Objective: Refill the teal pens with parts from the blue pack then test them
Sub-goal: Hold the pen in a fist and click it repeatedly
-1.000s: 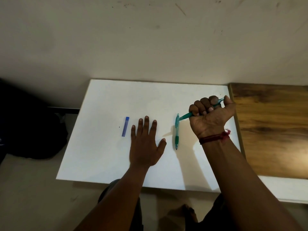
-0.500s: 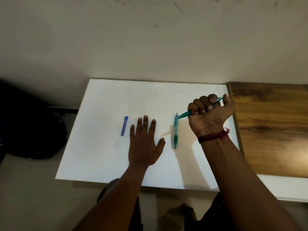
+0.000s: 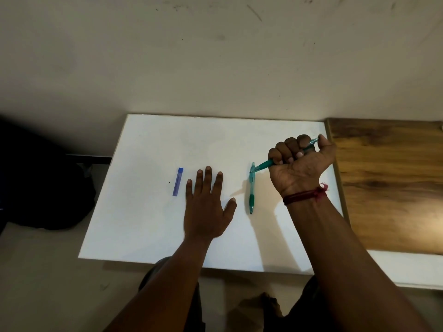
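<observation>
We see a white surface (image 3: 155,224) set against a pale wall, with a wooden top (image 3: 388,188) adjoining it on the right and a dark bag (image 3: 43,188) on the floor to the left. Our left grip (image 3: 206,207) lies flat on the surface, fingers straight, holding nothing. Our right grip (image 3: 299,161), palm up near the right edge, is a fist curled around a teal pen (image 3: 263,165) that slants left. Its tip reaches the far end of a second teal pen (image 3: 251,188), which lies on the surface between the grips; we cannot tell if they touch. The blue pack (image 3: 177,181) lies just left of the left fingers. A red thread (image 3: 304,195) circles the right wrist.
</observation>
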